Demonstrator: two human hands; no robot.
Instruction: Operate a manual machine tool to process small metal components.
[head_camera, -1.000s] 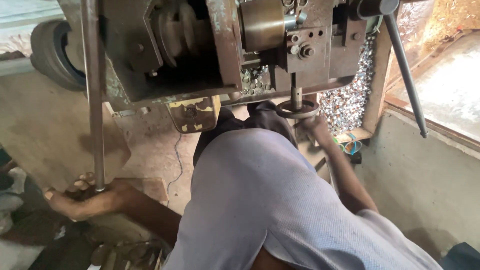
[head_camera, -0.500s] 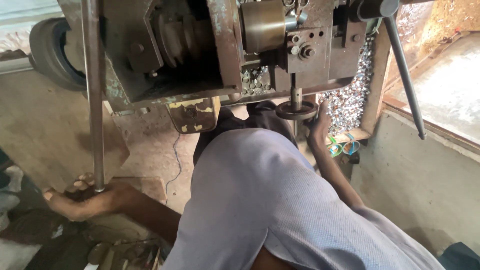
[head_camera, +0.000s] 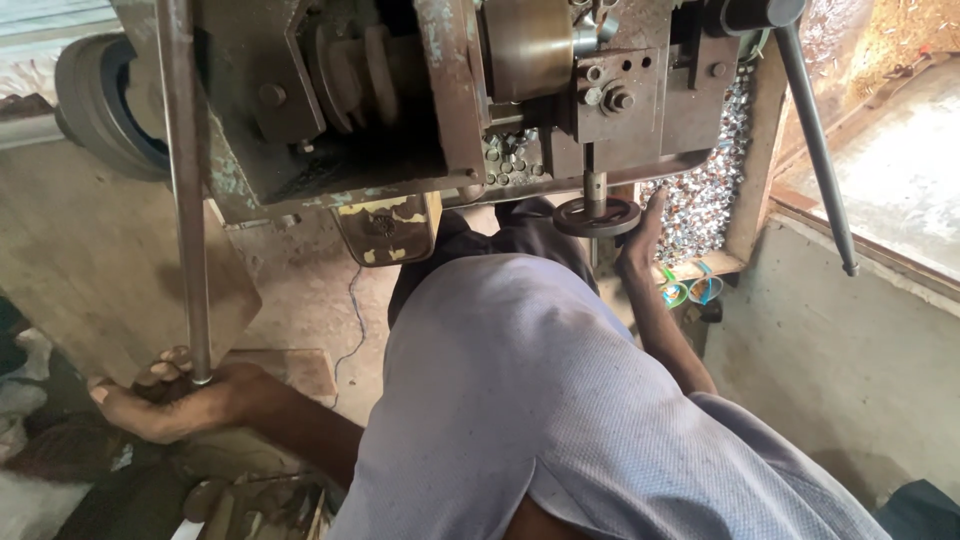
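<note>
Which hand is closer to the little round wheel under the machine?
Right. The right hand touches the small handwheel at its edge; the left hand is far off, gripping the bottom end of the long metal rod.

Rusty machine bed (head_camera: 660, 165) carries a heap of metal nuts (head_camera: 705, 195).

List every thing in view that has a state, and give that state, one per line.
left hand: closed round the bottom end of the long metal rod.
long metal rod: upright.
right hand: fingers against the small handwheel.
long lever: hanging slanted, untouched.
pile of small metal parts: heaped beside the machine.
</note>
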